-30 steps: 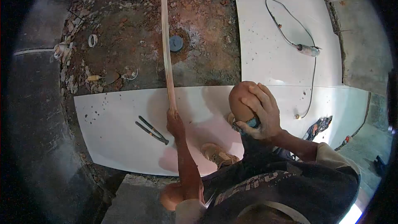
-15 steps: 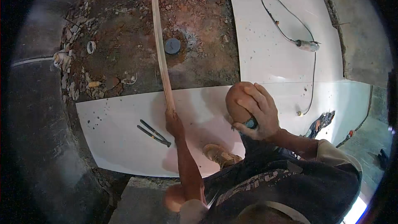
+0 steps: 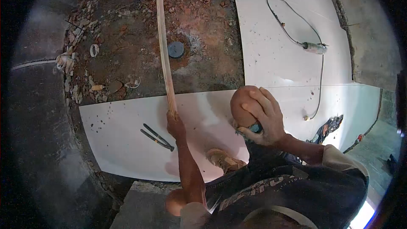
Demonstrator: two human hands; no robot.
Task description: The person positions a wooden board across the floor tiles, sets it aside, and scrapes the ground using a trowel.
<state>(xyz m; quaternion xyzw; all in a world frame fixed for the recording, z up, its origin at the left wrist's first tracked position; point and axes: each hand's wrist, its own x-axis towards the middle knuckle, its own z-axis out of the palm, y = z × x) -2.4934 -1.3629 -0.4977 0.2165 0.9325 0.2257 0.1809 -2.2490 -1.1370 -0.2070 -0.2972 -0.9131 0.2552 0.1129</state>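
slat [image 3: 163, 46], upper frame, left of centre: likely light, stiff, splintery; best held mid-length. left hand [image 3: 176, 126]: grip closed round its lower end. right hand [image 3: 268, 121]: grip spread over knee [image 3: 242, 105].

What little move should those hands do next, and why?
Maybe bring the right hand over to steady the wooden strip: only the left hand grips it, at the near end, while the right rests on the knee and the strip reaches far across the dirt.
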